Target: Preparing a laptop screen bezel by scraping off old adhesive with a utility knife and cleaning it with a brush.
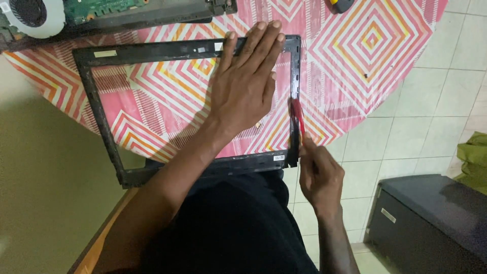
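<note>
A black laptop screen bezel frame (96,101) lies flat on a round table with a pink, orange and white patterned cloth (370,56). My left hand (248,81) presses flat on the frame's far right corner, fingers spread over the top bar. My right hand (319,175) grips a thin red tool (298,115) whose tip rests against the frame's right bar. The frame's near bar overhangs the table edge above my dark-clothed lap.
An opened laptop base with a green circuit board (101,7) and a round fan (30,15) sits at the table's far left. A small dark speck (365,76) lies on the cloth. A dark box (431,218) and a green cloth (474,155) are on the tiled floor at right.
</note>
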